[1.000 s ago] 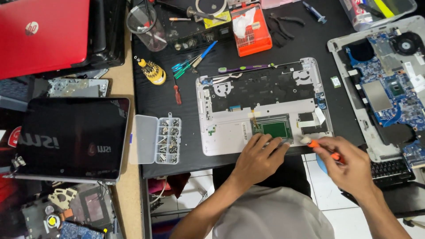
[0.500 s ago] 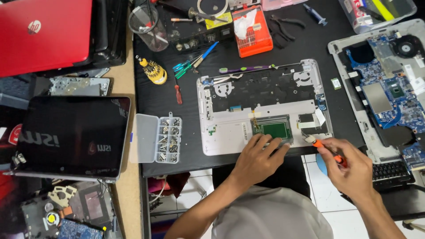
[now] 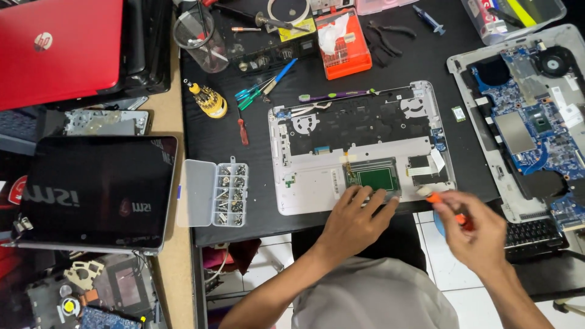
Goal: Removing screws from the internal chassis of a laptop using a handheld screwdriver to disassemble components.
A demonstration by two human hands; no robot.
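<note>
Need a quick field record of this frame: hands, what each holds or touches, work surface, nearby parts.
left hand: fingers resting on the white laptop base, at its front edge beside the green touchpad board
right hand: holding an orange-handled screwdriver
surface: black mat
nearby: clear screw organiser, open; second opened laptop with blue board

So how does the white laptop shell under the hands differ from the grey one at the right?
The white laptop shell lies under the left hand and shows mostly black backing and a green touchpad board. The grey laptop shell lies untouched, with a blue mainboard and a fan inside. The white one sits square, the grey one angled. Both are opened up.
</note>
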